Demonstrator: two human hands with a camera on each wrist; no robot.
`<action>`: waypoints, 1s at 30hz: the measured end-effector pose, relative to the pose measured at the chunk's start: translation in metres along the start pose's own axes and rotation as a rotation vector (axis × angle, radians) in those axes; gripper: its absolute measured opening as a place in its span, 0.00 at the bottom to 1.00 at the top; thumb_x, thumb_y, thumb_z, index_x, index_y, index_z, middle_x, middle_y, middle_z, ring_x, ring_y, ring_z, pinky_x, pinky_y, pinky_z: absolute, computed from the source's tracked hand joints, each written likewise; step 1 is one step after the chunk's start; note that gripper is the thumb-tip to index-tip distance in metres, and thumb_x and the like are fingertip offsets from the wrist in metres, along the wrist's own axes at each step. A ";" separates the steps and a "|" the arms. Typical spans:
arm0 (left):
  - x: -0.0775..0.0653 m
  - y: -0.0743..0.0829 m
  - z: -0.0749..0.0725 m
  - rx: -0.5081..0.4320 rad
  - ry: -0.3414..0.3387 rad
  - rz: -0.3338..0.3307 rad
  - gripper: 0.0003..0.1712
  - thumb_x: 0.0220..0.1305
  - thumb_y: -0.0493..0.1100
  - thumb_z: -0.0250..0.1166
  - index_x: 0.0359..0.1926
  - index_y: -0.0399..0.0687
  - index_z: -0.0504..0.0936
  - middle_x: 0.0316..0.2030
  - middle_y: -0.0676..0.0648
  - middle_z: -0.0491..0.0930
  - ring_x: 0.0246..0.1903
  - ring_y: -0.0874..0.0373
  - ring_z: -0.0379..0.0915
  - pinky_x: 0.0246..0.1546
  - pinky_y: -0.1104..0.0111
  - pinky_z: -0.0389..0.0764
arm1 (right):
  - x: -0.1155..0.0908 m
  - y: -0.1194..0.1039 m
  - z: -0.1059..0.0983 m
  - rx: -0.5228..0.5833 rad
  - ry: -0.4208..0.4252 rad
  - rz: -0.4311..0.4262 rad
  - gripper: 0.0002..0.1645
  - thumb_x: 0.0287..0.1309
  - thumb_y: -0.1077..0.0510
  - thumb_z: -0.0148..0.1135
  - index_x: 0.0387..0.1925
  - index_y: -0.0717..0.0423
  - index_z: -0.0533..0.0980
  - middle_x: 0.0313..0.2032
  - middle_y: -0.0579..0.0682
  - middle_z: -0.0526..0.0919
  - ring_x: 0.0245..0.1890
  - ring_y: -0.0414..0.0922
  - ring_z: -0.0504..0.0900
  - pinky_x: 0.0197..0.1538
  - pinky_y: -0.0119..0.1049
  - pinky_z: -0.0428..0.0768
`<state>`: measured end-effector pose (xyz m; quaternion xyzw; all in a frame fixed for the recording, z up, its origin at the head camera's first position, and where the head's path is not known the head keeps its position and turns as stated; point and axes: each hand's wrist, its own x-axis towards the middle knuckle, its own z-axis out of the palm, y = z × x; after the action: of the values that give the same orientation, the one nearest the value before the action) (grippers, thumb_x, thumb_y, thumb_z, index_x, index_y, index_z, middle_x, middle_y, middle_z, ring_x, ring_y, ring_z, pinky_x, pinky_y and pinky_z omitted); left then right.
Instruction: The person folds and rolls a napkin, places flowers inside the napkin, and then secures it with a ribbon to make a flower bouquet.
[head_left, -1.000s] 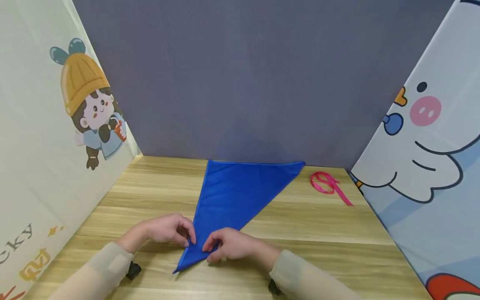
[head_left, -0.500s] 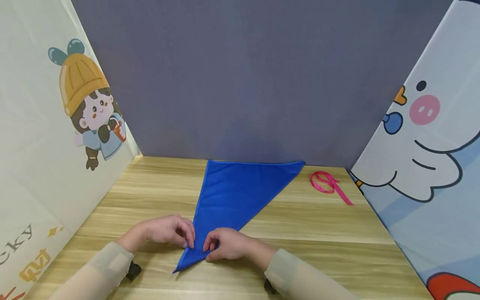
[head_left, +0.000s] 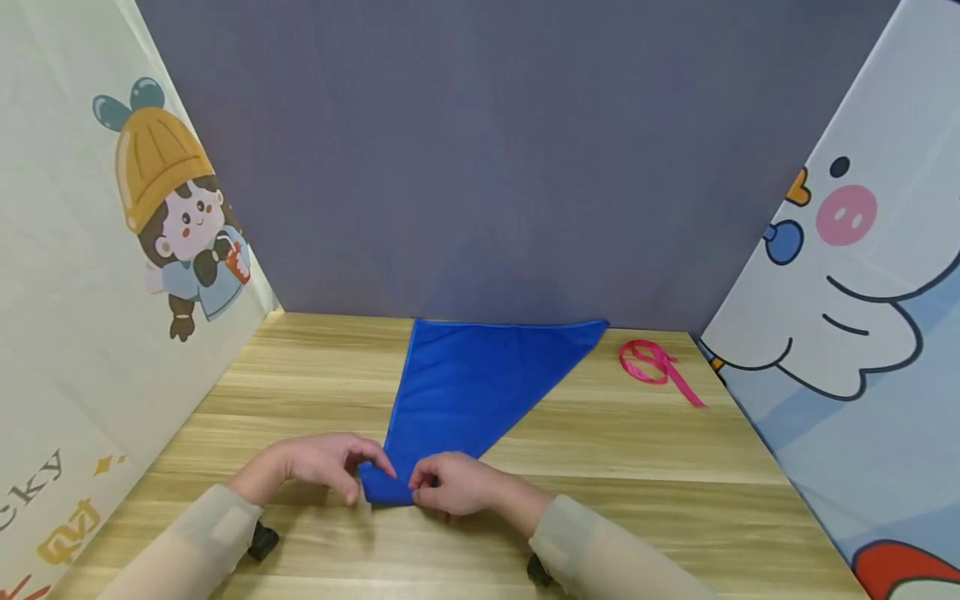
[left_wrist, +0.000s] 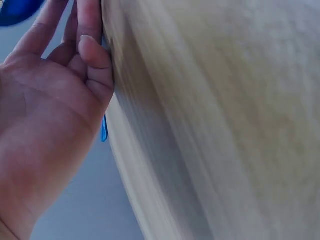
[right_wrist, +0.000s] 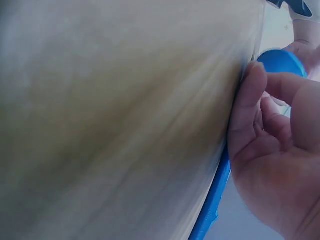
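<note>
"Two pale sleeves (head_left: 187, 542) reach in from the near side of a wood-grain table (head_left: 690, 525), a small dark object (head_left: 263, 540) at each cuff."

"How do the hands lie?"

"Both are bare and low, toward the table's near edge and left of its middle. The left hand (head_left: 322, 461) is wide: thumb and forefinger arch well apart, the forefinger's tip over a blue cloth (head_left: 472, 392). The right hand (head_left: 457, 485) is narrow, its thumb and forefinger pinching that cloth at its near end."

"And the cloth itself?"

"It lies flat, running from between the hands to the table's back edge. The near end is narrow and turned over in a small fold; the far end is broad. Its right side slants outward."

"Anything beyond?"

"Near the table's back right corner lies a loosely coiled pink ribbon (head_left: 663, 360), its tail pointing toward the right edge. A plain grey wall (head_left: 480, 167) rises behind the back edge. Along the sides stand a left panel (head_left: 52, 275) and a right panel (head_left: 892, 358), both printed with cartoons."
</note>
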<state>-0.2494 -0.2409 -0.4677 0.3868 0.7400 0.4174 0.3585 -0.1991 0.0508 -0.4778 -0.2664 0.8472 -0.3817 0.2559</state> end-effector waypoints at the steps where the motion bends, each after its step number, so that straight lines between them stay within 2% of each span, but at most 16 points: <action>1: 0.000 0.001 0.000 0.013 0.009 -0.021 0.43 0.64 0.67 0.78 0.66 0.40 0.83 0.55 0.51 0.85 0.56 0.65 0.77 0.59 0.71 0.76 | 0.000 0.000 0.000 0.010 -0.001 0.008 0.04 0.75 0.59 0.66 0.39 0.47 0.82 0.24 0.41 0.79 0.18 0.36 0.78 0.21 0.29 0.80; 4: 0.002 0.004 0.003 0.002 0.029 -0.048 0.31 0.70 0.55 0.77 0.63 0.41 0.83 0.51 0.54 0.85 0.50 0.64 0.80 0.53 0.71 0.80 | 0.000 0.000 -0.001 0.032 0.001 0.028 0.04 0.75 0.60 0.65 0.40 0.48 0.81 0.25 0.42 0.80 0.18 0.38 0.79 0.21 0.30 0.80; 7: 0.005 0.003 0.006 0.017 0.062 -0.020 0.15 0.78 0.45 0.70 0.56 0.41 0.86 0.43 0.52 0.88 0.42 0.64 0.82 0.46 0.73 0.82 | 0.000 0.000 -0.001 0.055 0.004 0.030 0.04 0.75 0.60 0.66 0.40 0.47 0.80 0.26 0.43 0.80 0.18 0.39 0.79 0.21 0.31 0.80; 10: 0.008 0.001 0.007 0.029 0.108 0.000 0.10 0.82 0.43 0.64 0.51 0.40 0.87 0.39 0.51 0.89 0.36 0.64 0.80 0.40 0.73 0.81 | 0.000 0.001 -0.001 0.078 0.005 0.022 0.03 0.75 0.58 0.68 0.41 0.48 0.80 0.28 0.42 0.81 0.18 0.39 0.80 0.20 0.31 0.81; 14: 0.009 -0.002 0.008 0.036 0.177 -0.011 0.08 0.80 0.42 0.67 0.46 0.40 0.86 0.34 0.47 0.89 0.31 0.64 0.79 0.33 0.73 0.78 | 0.000 0.001 -0.002 0.102 0.007 0.015 0.06 0.75 0.57 0.69 0.45 0.50 0.79 0.30 0.43 0.82 0.17 0.40 0.81 0.20 0.33 0.82; 18: 0.010 -0.001 0.011 0.045 0.233 -0.056 0.10 0.76 0.43 0.72 0.43 0.40 0.84 0.30 0.47 0.86 0.28 0.63 0.78 0.30 0.73 0.78 | 0.000 0.001 -0.004 0.151 0.018 0.012 0.10 0.74 0.59 0.71 0.47 0.50 0.75 0.30 0.45 0.82 0.17 0.42 0.82 0.20 0.35 0.84; 23: 0.011 0.003 0.015 0.078 0.337 -0.099 0.24 0.66 0.42 0.80 0.49 0.37 0.74 0.33 0.48 0.77 0.31 0.60 0.73 0.31 0.73 0.75 | 0.001 0.002 -0.005 0.183 -0.002 -0.008 0.09 0.73 0.61 0.71 0.42 0.50 0.76 0.28 0.46 0.81 0.16 0.43 0.82 0.20 0.35 0.84; 26: 0.012 0.003 0.017 0.110 0.380 -0.079 0.30 0.60 0.39 0.83 0.50 0.36 0.70 0.36 0.46 0.72 0.34 0.59 0.69 0.33 0.72 0.72 | 0.002 0.003 -0.004 0.172 -0.020 -0.018 0.07 0.73 0.62 0.70 0.41 0.49 0.79 0.27 0.45 0.80 0.15 0.42 0.81 0.20 0.34 0.83; 30: 0.014 0.002 0.018 0.184 0.382 -0.015 0.24 0.59 0.39 0.84 0.43 0.39 0.76 0.37 0.47 0.72 0.35 0.61 0.69 0.35 0.73 0.72 | 0.003 0.003 -0.004 0.161 -0.029 -0.008 0.04 0.74 0.62 0.70 0.43 0.50 0.83 0.26 0.46 0.80 0.16 0.42 0.80 0.20 0.33 0.83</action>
<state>-0.2397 -0.2222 -0.4762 0.3265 0.8324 0.4110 0.1779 -0.2046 0.0530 -0.4785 -0.2540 0.8088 -0.4458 0.2873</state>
